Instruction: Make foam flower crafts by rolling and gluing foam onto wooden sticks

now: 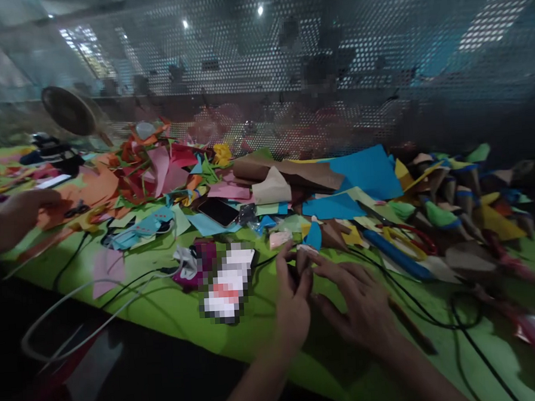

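Note:
My left hand [293,301] is closed around a small brown craft piece [302,261], pinching it upright between thumb and fingers above the green tabletop. A blue scrap [313,237] shows just behind its top. My right hand [360,303] comes in from the right with fingers spread. Its index fingertip reaches the top of the brown piece; whether it presses on it I cannot tell. Close behind lies a pale pink block [280,240]. A phone with a lit, blurred screen [229,283] rests left of my left hand.
Coloured sheets and scraps cover the table's back, with a dark phone [218,212] among them. At right are a long blue tool [396,255], yellow-handled scissors [403,243], a black cable [404,295] and brown cones [464,196]. Another person's hand [17,216] is at left.

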The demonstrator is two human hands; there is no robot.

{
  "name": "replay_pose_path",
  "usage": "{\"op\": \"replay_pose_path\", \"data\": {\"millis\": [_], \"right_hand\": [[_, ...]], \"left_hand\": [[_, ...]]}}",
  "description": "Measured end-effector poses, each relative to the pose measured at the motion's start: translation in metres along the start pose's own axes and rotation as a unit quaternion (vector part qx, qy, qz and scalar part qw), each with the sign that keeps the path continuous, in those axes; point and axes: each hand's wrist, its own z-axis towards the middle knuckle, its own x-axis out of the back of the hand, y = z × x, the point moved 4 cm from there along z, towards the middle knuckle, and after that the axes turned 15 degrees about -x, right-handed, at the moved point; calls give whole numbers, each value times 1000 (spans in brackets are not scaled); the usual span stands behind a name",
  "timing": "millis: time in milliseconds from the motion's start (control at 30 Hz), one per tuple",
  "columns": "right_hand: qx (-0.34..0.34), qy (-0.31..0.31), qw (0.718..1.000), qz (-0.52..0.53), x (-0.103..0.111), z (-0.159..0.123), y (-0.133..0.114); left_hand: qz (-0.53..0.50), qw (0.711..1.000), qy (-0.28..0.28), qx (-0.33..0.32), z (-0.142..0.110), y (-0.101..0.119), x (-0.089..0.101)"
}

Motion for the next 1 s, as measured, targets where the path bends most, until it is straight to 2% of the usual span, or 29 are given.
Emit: {"op": "replay_pose_path", "data": {"millis": [133,533,667,700,833,1000], "right_hand": [[-15,-11,1000,1,1,1,-1],[-20,9,1000,2,1,1,-1],[-2,26,1000,-7,0,0,2],[9,41,999,-5,-1,0,3],[39,88,995,-9,-6,0,13],[61,98,993,-14,-11,1,19]], "left_hand": [[12,1000,3,-8,-1,-3,2],[38,998,-4,-52,-3,-6,1],[67,997,18,-32,-6,-2,7],[74,997,7,-33,-7,0,7],[129,989,17,-68,-7,10,11],[154,982,43,-96,-6,-5,9]]}}
